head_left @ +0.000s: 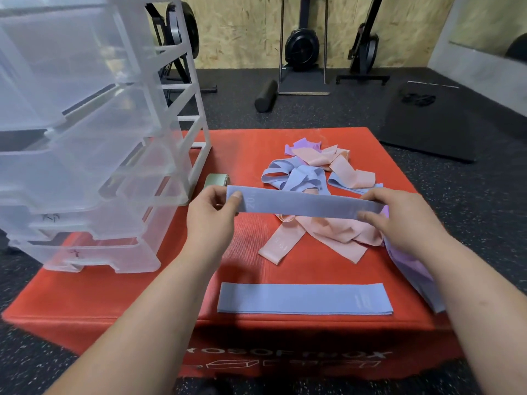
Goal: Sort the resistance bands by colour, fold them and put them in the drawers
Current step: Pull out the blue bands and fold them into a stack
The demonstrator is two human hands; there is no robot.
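Head view gives me both grips on one blue band [308, 205]. The left grip [211, 220] pinches its left end, with the thumb on the front face and the fingers behind. The right grip [399, 220] pinches the right end, fingers curled over the upper edge. Between them the band is held flat and tight in the air above the red box [142, 295], with the left end a little higher.

I judge the step in hand to be the smoothing of this band before it joins its colour. A second blue band [305, 299] lies flat near the front edge of the box, just below my grips, and I think the held one belongs on top of it. To do it well I would keep an even pull at both ends so that the two layers do not twist. I would lower it level, match the short edges to the band below, and release only when it lies flat.

Beyond my grips the unsorted heap waits: tangled blue bands [293, 178], pink bands [322, 232] and a purple band [410, 260] under my right wrist. I must not drag these with my sleeve side. A green band [216, 181] lies rolled beside the drawer unit [99, 166], which stands on the left of the box.
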